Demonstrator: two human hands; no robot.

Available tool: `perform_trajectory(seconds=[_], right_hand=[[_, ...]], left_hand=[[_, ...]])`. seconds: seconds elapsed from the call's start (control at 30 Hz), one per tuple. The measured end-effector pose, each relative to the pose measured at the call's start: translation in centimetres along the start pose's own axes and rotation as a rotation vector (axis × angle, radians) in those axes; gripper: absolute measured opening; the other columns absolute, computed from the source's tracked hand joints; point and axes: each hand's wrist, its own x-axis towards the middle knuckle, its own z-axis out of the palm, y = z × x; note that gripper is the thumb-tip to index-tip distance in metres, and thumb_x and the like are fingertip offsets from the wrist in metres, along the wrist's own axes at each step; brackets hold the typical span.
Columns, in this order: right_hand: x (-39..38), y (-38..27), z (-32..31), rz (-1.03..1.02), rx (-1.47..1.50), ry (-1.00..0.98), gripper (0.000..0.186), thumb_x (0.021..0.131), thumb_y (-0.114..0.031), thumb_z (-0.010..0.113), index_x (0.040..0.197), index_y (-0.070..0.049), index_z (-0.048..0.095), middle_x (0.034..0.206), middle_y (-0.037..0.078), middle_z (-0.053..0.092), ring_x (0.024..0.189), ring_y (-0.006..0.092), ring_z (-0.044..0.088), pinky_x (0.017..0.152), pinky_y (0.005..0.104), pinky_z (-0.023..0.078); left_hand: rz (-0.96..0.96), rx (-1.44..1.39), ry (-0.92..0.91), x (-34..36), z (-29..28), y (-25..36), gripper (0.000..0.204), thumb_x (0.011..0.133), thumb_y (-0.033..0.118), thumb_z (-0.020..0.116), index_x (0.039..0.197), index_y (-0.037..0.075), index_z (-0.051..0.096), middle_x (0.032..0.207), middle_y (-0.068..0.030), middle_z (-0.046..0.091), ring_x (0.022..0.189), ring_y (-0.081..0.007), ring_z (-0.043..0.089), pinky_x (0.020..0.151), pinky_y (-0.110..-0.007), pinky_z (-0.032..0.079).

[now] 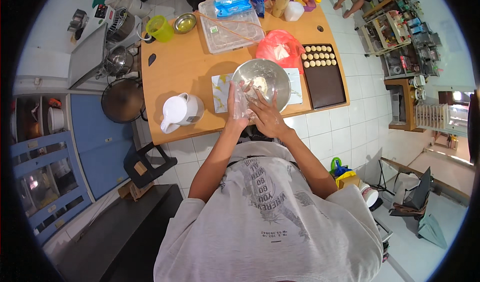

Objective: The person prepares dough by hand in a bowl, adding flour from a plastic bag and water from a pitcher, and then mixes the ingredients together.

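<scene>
My left hand (239,102), with clear thin plastic around it, is at the near left side of a steel mixing bowl (277,74). Its fingers are bent under my right hand, and what they hold is hidden. My right hand (265,109) reaches over the bowl's near rim with fingers spread, touching the left. A pale floury lump (260,82) lies in the bowl. Under the bowl are pale marbled boards (220,94). To the right is a dark tray (325,87) with rows of pale round pieces (318,57). A pink plastic bag (280,47) sits behind the bowl.
A white pitcher (175,111) stands at the table's (185,67) near left. Behind are a green jug (160,29), small metal bowl (184,23), clear container (225,34) and blue wipes pack (231,4). A large wok (120,99) is left of the table. Another person's legs (345,7) show at back right.
</scene>
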Motion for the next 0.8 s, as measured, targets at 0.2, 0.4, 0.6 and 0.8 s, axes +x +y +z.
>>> perform_trajectory(seconds=[0.2, 0.4, 0.6, 0.8], right_hand=[[0.6, -0.5, -0.2, 0.035, 0.197, 0.373, 0.049, 0.097, -0.020, 0.067, 0.138, 0.003, 0.054, 0.151, 0.030, 0.046, 0.152, 0.0434, 0.030, 0.123, 0.0626, 0.022], [2.2, -2.8, -1.7, 0.335, 0.366, 0.605, 0.054, 0.093, -0.018, 0.076, 0.138, 0.002, 0.054, 0.137, 0.025, 0.057, 0.130, 0.0411, 0.055, 0.106, 0.0475, 0.049], [1.6, -0.9, -3.7, 0.445, 0.532, 0.456, 0.050, 0.090, -0.011, 0.076, 0.135, 0.002, 0.058, 0.113, 0.020, 0.069, 0.103, 0.0329, 0.068, 0.091, 0.0404, 0.054], [0.4, 2.1, -1.3, 0.593, 0.902, 0.592, 0.032, 0.094, -0.001, 0.071, 0.125, 0.005, 0.065, 0.105, 0.006, 0.071, 0.094, 0.0129, 0.066, 0.086, 0.0289, 0.053]], left_hand=[[-0.019, 0.193, 0.009, 3.4, -1.8, 0.3, 0.053, 0.103, 0.054, 0.060, 0.132, 0.009, 0.056, 0.116, -0.0083, 0.067, 0.104, -0.0232, 0.067, 0.084, -0.038, 0.058], [0.421, 0.663, 0.255, 5.4, -0.5, -1.2, 0.042, 0.103, 0.042, 0.066, 0.120, 0.004, 0.061, 0.108, -0.0071, 0.067, 0.100, -0.0184, 0.062, 0.087, -0.034, 0.052], [0.445, 0.794, 0.060, 4.9, -1.1, -0.6, 0.040, 0.103, 0.037, 0.068, 0.121, 0.001, 0.062, 0.117, -0.0093, 0.064, 0.110, -0.0176, 0.055, 0.098, -0.033, 0.045], [0.368, 0.774, -0.143, 2.3, 0.6, -1.5, 0.039, 0.102, 0.020, 0.070, 0.134, 0.002, 0.058, 0.128, -0.0101, 0.063, 0.117, -0.0161, 0.058, 0.099, -0.032, 0.048]])
